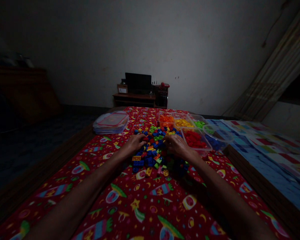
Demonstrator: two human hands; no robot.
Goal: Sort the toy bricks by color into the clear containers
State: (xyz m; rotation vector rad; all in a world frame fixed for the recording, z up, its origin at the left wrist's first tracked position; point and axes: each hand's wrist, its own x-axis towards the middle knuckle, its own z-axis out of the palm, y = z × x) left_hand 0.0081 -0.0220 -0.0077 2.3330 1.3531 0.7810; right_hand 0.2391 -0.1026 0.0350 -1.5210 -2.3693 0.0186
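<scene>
Many mixed bricks (149, 162) around left hand (134, 143) and right hand (177, 144); fingers curled, cannot tell if clamped on any. Red-brick tub (199, 150) just right: sideways arm bump could spill it.

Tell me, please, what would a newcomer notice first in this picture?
Most likely the mixed heap of multicoloured plastic bricks in the middle, with the bare left hand at its left side and the bare right hand at its right. Then, perhaps, the clear plastic containers on the right, holding plastic pieces grouped by colour. The red cloth printed with stars also stands out, spreading beneath the heap.
</scene>
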